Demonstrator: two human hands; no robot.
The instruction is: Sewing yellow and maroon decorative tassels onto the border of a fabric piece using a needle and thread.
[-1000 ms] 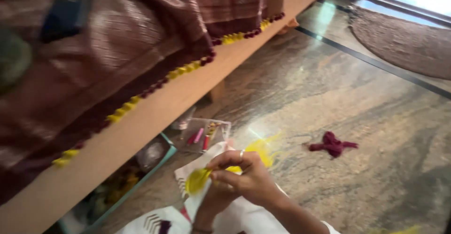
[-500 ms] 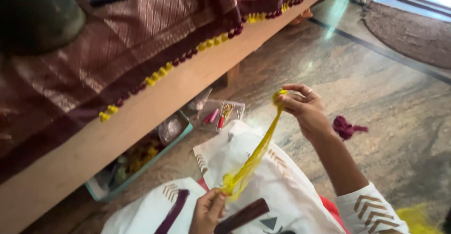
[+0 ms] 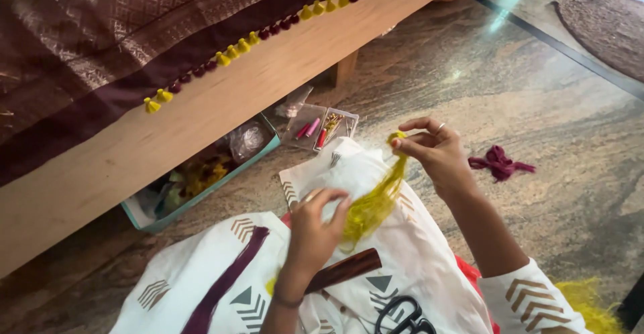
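Observation:
A bundle of yellow thread [image 3: 379,196] stretches between my two hands above my lap. My right hand [image 3: 433,149] pinches its upper end between thumb and fingers; a ring shows on one finger. My left hand [image 3: 315,230] grips the lower, fluffier end of the same bundle. Under the hands lies my white patterned garment [image 3: 416,260]. A brown flat stick [image 3: 349,270] and black scissors [image 3: 399,317] rest on my lap.
A maroon fabric [image 3: 100,45] edged with yellow and maroon tassels [image 3: 235,42] hangs over a wooden bed frame [image 3: 201,119]. Beneath it stand a teal box [image 3: 144,216] and a clear case of small tools [image 3: 322,129]. Maroon thread [image 3: 500,163] and loose yellow thread [image 3: 587,300] lie on the stone floor.
My hands have come closer together, so the yellow thread is shorter and slacker between them. My left hand has risen up the bundle. The view has shifted slightly.

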